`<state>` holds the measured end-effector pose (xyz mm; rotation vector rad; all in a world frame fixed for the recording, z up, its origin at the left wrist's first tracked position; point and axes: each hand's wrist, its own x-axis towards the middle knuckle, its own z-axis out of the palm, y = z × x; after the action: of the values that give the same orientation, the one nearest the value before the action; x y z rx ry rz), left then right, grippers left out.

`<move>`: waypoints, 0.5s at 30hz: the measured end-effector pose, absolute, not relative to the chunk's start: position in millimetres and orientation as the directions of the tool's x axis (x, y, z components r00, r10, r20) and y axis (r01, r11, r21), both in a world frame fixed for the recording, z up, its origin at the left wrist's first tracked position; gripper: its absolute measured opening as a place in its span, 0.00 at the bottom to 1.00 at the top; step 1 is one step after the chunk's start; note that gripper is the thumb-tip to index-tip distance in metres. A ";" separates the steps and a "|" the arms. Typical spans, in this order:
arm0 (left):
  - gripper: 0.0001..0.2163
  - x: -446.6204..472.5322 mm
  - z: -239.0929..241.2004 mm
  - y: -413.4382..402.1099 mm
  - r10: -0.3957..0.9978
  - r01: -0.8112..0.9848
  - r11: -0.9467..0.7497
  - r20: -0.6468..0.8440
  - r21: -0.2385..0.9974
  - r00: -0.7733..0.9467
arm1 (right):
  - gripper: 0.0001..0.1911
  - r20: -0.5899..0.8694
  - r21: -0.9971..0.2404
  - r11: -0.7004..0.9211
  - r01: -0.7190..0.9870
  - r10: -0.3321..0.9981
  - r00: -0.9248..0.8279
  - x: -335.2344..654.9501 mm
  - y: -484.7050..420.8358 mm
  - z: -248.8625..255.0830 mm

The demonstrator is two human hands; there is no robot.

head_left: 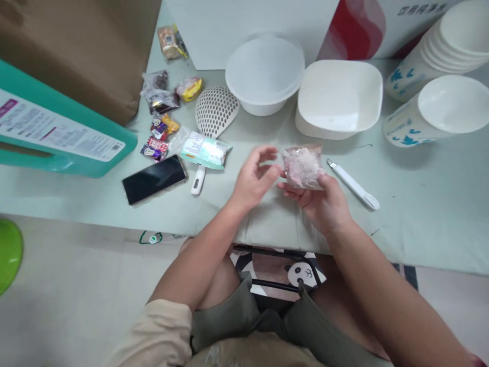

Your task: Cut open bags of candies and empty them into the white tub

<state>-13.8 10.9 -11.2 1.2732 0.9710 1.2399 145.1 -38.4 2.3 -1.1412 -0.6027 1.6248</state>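
My right hand [321, 204] grips a small clear-wrapped packet [303, 167] with pale pink and white contents, held up over the table. The thumb lies on its right edge and the fingers go underneath. Just left of the packet is my left hand [257, 176], its fingers curved and apart with nothing in them. To the right of the packet lies a white utility knife [353, 184] on the cloth. Behind the packet stand a white rectangular tub [340, 97] and a round white bowl with a translucent top [265, 71].
On the left are a white slotted skimmer [216, 109] under a pale green snack packet [206, 150], a phone [155, 179], several wrapped snacks [156, 148] and a teal jug [69, 127]. Paper cups [431, 112] stand at the right. White and brown boxes [244, 25] line the back.
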 end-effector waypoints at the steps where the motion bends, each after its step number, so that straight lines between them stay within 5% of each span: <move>1: 0.28 -7.7 -11.9 8.9 0.967 -0.174 -0.019 0.063 0.985 0.248 | 0.24 -0.358 -0.836 -0.344 -0.428 0.932 -0.049 146.1 -36.7 1.4; 5: 0.25 6.0 -14.9 5.7 0.949 -0.274 0.163 -0.074 0.948 0.308 | 0.21 -0.258 -0.953 -0.251 -0.166 0.966 0.020 161.7 -38.4 5.2; 8: 0.25 3.2 -16.9 7.9 0.966 -0.303 0.203 -0.141 0.931 0.215 | 0.13 -0.045 -0.959 -0.111 0.262 0.968 0.245 188.7 -48.7 12.9; 11: 0.26 -2.4 -15.3 8.5 0.953 -0.311 0.276 -0.217 0.910 0.210 | 0.10 0.240 -0.626 -0.093 0.774 0.922 0.304 221.1 -56.3 11.2; 15: 0.28 -3.9 -10.9 7.9 0.937 -0.327 0.333 -0.271 0.885 0.221 | 0.23 0.151 -0.308 -0.177 0.935 0.961 0.232 251.9 -60.2 -9.0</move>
<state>-3.9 7.9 -10.9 0.7960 0.9547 1.0140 251.9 -60.2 -9.0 -2.1770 -1.7577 0.1103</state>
